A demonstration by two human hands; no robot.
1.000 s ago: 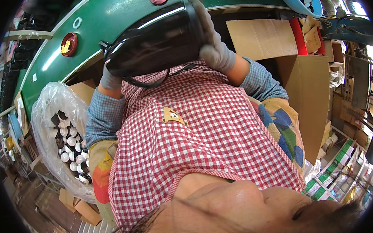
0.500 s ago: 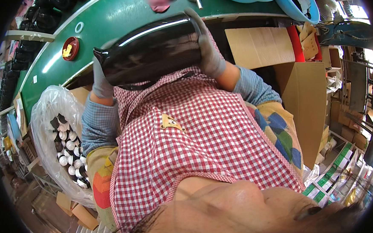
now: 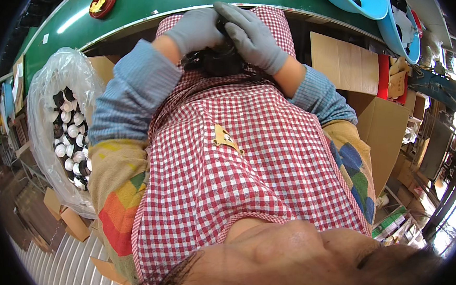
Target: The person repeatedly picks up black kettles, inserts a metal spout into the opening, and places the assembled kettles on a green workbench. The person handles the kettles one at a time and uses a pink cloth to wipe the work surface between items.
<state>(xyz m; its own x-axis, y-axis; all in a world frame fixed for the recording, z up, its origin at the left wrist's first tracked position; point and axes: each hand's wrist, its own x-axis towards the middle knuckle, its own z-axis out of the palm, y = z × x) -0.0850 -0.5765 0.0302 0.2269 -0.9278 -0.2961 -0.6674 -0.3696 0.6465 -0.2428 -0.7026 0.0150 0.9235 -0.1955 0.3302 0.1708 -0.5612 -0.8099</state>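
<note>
A glossy black curved shell [image 3: 218, 63] is on my lap, over the red-and-white checked apron [image 3: 229, 158]. Much of it hides beneath my hands, and only its dark, shiny near part shows. My left hand [image 3: 197, 30], in a grey glove, is closed over its upper left side, fingertips hidden. From the right, my right hand [image 3: 256, 42], gloved alike, wraps bent fingers around the same shell. The two hands almost meet at its top.
A green worktable [image 3: 141, 6] carries a red dish [image 3: 102, 5] with something yellow. Blue basins [image 3: 352, 1] with black parts stand at right, above cardboard boxes [image 3: 344, 62]. On the left, a clear plastic bag [image 3: 40, 101] holds many black and white round pieces.
The shell has turned from lying broadside between my spread hands to a more end-on position on my lap. Both hands have come together over it, and the view has shifted.
</note>
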